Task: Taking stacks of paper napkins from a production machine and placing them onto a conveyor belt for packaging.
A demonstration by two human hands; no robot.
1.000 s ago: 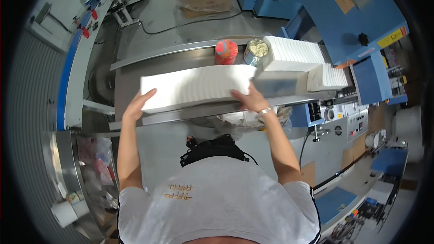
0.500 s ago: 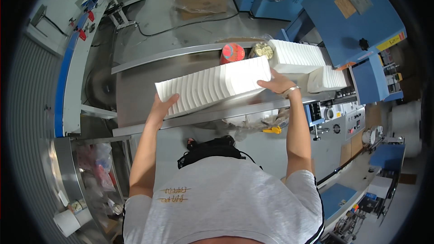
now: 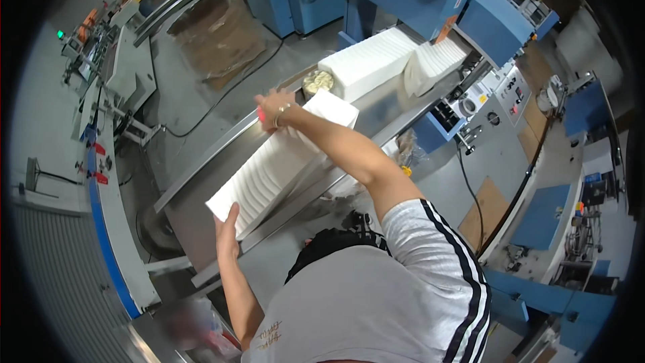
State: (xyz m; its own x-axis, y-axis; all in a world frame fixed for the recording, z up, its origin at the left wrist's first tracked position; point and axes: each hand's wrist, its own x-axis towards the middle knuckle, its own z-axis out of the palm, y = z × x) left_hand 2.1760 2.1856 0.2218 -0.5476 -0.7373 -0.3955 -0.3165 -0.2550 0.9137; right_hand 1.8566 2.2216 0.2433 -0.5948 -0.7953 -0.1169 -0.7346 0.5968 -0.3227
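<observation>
left hand (image 3: pixel 227 230) clasps one end of the white paper stack (image 3: pixel 267 176), set between the hands; best press it square while the right hand (image 3: pixel 274 107), grip unclear, meets the red item (image 3: pixel 261 114).

Matt, ridged white paper stack (image 3: pixel 259 185) sits against the left fingers (image 3: pixel 232 218), smooth, shiny metal surface (image 3: pixel 191 228) beneath.

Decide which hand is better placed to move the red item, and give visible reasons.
Probably the right: the right hand is at the red item, reaching across the white stack, while the left hand is at the stack's lower-left end, farther away.
</observation>
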